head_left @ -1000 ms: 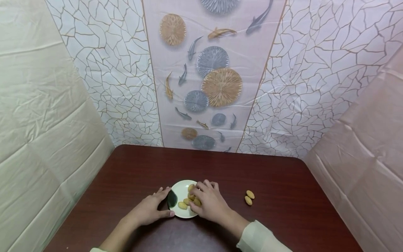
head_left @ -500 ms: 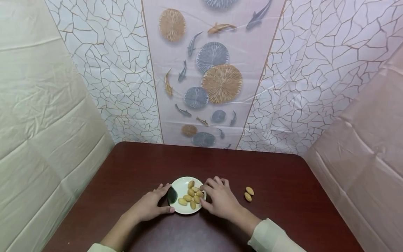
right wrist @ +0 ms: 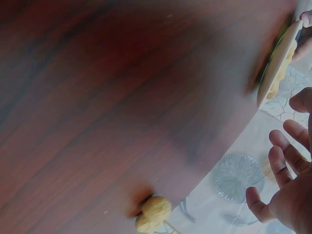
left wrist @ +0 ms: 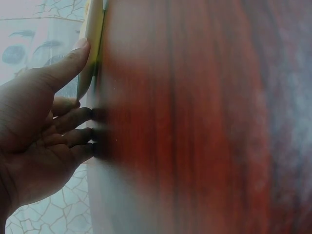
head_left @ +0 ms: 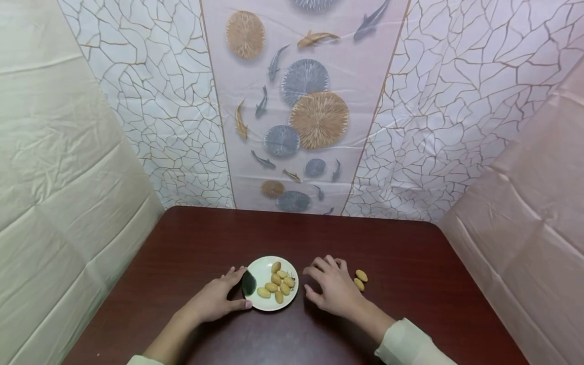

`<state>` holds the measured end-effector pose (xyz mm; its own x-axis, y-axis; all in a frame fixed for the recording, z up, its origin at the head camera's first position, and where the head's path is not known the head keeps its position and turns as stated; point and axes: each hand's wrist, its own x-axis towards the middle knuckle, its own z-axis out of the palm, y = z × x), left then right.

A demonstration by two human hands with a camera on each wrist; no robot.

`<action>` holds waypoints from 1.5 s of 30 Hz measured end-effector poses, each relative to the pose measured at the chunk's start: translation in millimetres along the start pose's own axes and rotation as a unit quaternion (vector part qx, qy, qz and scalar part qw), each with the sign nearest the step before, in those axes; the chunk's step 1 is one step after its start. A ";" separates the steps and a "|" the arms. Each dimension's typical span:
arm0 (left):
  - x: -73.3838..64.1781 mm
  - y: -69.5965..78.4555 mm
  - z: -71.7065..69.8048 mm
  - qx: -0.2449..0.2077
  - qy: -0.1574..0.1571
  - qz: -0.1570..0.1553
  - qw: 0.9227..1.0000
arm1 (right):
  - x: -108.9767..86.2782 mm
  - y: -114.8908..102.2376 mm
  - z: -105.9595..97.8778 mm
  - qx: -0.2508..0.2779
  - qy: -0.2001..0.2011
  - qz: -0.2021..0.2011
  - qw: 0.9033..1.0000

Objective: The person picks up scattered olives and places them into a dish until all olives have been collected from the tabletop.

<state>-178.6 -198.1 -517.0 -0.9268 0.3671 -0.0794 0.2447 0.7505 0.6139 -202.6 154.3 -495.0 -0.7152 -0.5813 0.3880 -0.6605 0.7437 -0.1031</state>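
Observation:
A small white plate [head_left: 257, 302] with a dark green patch at its left holds several small yellow oval fruits [head_left: 276, 279], loosely grouped toward its right half. My left hand [head_left: 214, 300] holds the plate's left rim between thumb and fingers; in the left wrist view its thumb [left wrist: 73, 61] lies against the plate's edge. To the right of the plate my right hand [head_left: 335, 286] hovers over the table with loosely bent fingers and nothing in them. Two more yellow fruits [head_left: 361, 275] lie just beyond it on the right, side by side.
The dark red-brown table [head_left: 219, 233] has a glossy top with rounded far corners. A patterned cloth wall [head_left: 319, 167] hangs behind it, and plain pale cloth [head_left: 59, 213] hangs at both sides.
My right hand has drawn back from the fruits on the plate and moved right, toward the two on the table. My left hand has stayed at the plate's rim.

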 end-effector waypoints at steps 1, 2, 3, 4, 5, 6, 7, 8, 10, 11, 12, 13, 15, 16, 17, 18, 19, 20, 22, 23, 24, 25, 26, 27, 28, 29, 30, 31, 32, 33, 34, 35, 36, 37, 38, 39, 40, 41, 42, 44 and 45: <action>0.1 0.2 -0.1 0.000 0.000 0.001 1.000 | -1.3 1.4 -0.5 -0.002 -0.001 0.002 1.000; 0.0 0.3 -0.1 0.000 0.000 0.001 1.000 | -2.5 2.9 -0.9 -0.002 -0.001 0.003 1.000; -0.1 0.6 -0.3 -0.001 0.000 0.002 1.000 | -3.8 4.4 -1.5 -0.003 -0.001 0.005 1.000; -0.1 0.7 -0.4 -0.001 0.001 0.000 1.000 | -5.1 6.2 -1.8 -0.004 -0.002 0.008 1.000; -0.4 1.0 -0.6 -0.001 0.001 0.000 1.000 | -6.2 7.9 -2.3 -0.005 -0.002 0.010 1.000; -0.4 1.3 -0.7 -0.002 0.002 0.000 1.000 | -7.2 9.7 -2.7 -0.007 -0.002 0.012 1.000; -0.4 1.4 -0.8 -0.002 0.002 0.000 1.000 | -8.3 11.6 -3.1 -0.007 -0.002 0.014 1.000; -0.6 1.3 -0.8 -0.003 0.003 -0.002 1.000 | -9.4 13.6 -3.5 -0.008 -0.001 0.015 1.000; -0.6 1.0 -0.4 -0.003 0.003 -0.004 1.000 | -11.8 17.5 -4.8 -0.012 0.003 0.017 1.000; -0.5 0.7 0.0 -0.003 0.002 -0.005 1.000 | -13.1 19.4 -5.8 -0.015 0.006 0.017 1.000; -0.1 0.2 0.6 -0.003 0.002 -0.006 1.000 | -14.5 21.5 -6.8 -0.017 0.009 0.017 1.000; 0.2 -0.5 1.2 -0.003 0.002 -0.007 1.000 | -16.1 23.6 -7.6 -0.020 0.012 0.017 1.000; 0.5 -1.4 1.9 -0.003 0.001 -0.008 1.000 | -19.5 28.4 -9.0 -0.031 0.013 0.019 0.999; 0.9 -1.9 2.4 -0.003 0.001 -0.007 1.000 | -21.4 30.8 -9.9 -0.035 0.012 0.021 0.999; 1.1 -2.1 2.8 -0.002 0.001 -0.008 1.000 | -23.5 33.3 -10.7 -0.040 0.011 0.023 0.999; 1.3 -2.2 3.1 -0.002 0.001 -0.008 1.000 | -25.6 35.6 -11.6 -0.044 0.010 0.026 0.999; 1.5 -2.2 3.2 -0.002 0.001 -0.007 1.000 | -27.7 38.1 -12.3 -0.047 0.007 0.029 0.998; 1.7 -2.1 3.1 -0.003 0.001 -0.007 1.000 | -29.8 40.4 -13.2 -0.049 0.005 0.032 0.998; 2.2 -1.8 2.8 -0.003 0.002 -0.006 1.000 | -33.8 44.5 -15.0 -0.051 0.000 0.038 0.998; 2.3 -1.5 2.7 -0.003 0.003 -0.007 1.000 | -35.6 46.4 -15.7 -0.052 -0.001 0.040 0.998; 2.5 -1.4 2.6 -0.003 0.003 -0.007 1.000 | -37.3 48.2 -16.2 -0.052 -0.004 0.042 0.998; 2.4 -1.2 2.4 -0.003 0.004 -0.007 1.000 | -38.9 49.9 -16.8 -0.052 -0.005 0.044 0.998; 2.4 -1.3 2.5 -0.003 0.005 -0.007 1.000 | -40.4 51.4 -17.3 -0.053 -0.006 0.044 0.998; 2.3 -1.4 2.5 -0.002 0.005 -0.007 1.000 | -41.7 52.8 -17.7 -0.055 -0.006 0.044 0.997; 2.3 -1.7 2.8 -0.003 0.005 -0.007 1.000 | -42.9 54.2 -18.2 -0.055 -0.005 0.044 0.997; 2.2 -2.0 3.2 -0.003 0.004 -0.008 1.000 | -44.1 55.5 -18.8 -0.056 -0.004 0.044 0.997; 2.1 -2.4 3.6 -0.004 0.004 -0.008 1.000 | -45.3 56.8 -19.4 -0.057 -0.003 0.045 0.997; 2.1 -2.8 4.0 -0.004 0.004 -0.008 1.000 | -46.7 58.2 -19.9 -0.059 -0.003 0.045 0.997; 2.1 -3.4 4.5 -0.004 0.004 -0.008 1.000 | -48.0 59.6 -20.4 -0.059 -0.003 0.046 0.997; 2.0 -3.8 4.9 -0.004 0.003 -0.009 1.000 | -49.4 61.0 -21.0 -0.060 -0.005 0.047 0.997; 2.0 -4.2 5.2 -0.004 0.003 -0.010 1.000 | -51.1 62.5 -21.7 -0.060 -0.008 0.050 0.997; 2.0 -4.6 5.5 -0.003 0.002 -0.011 1.000 | -52.8 64.0 -22.3 -0.059 -0.012 0.052 0.997; 2.0 -5.0 5.9 -0.002 0.002 -0.011 1.000 | -54.7 65.8 -22.7 -0.060 -0.016 0.056 0.997; 1.9 -5.2 6.0 -0.002 0.002 -0.011 1.000 | -56.5 67.4 -23.3 -0.060 -0.018 0.058 0.996; 1.8 -5.2 6.0 -0.001 0.002 -0.011 1.000 | -58.2 68.9 -24.0 -0.060 -0.021 0.062 0.996; 1.6 -5.0 5.8 0.000 0.003 -0.011 1.000 | -59.9 70.6 -24.6 -0.060 -0.023 0.065 0.996; 1.4 -4.8 5.6 0.001 0.003 -0.011 1.000 | -61.4 72.0 -25.4 -0.060 -0.025 0.068 0.996; 1.2 -4.4 5.4 0.002 0.004 -0.010 1.000 | -62.7 73.4 -26.0 -0.061 -0.026 0.071 0.995; 0.9 -4.0 5.2 0.002 0.004 -0.010 1.000 | -63.9 74.8 -26.5 -0.064 -0.028 0.074 0.995; 0.5 -3.2 4.8 0.003 0.004 -0.011 1.000 | -65.7 76.7 -27.5 -0.065 -0.035 0.078 0.994; 0.3 -2.9 4.7 0.002 0.004 -0.013 1.000 | -66.4 77.5 -27.5 -0.066 -0.039 0.080 0.994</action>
<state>-178.2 -197.6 -522.5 -0.9347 0.3439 -0.0894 0.2222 0.7621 0.6081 -200.0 259.6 -503.5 -0.8279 -0.4719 0.3031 -0.5046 0.8626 -0.0352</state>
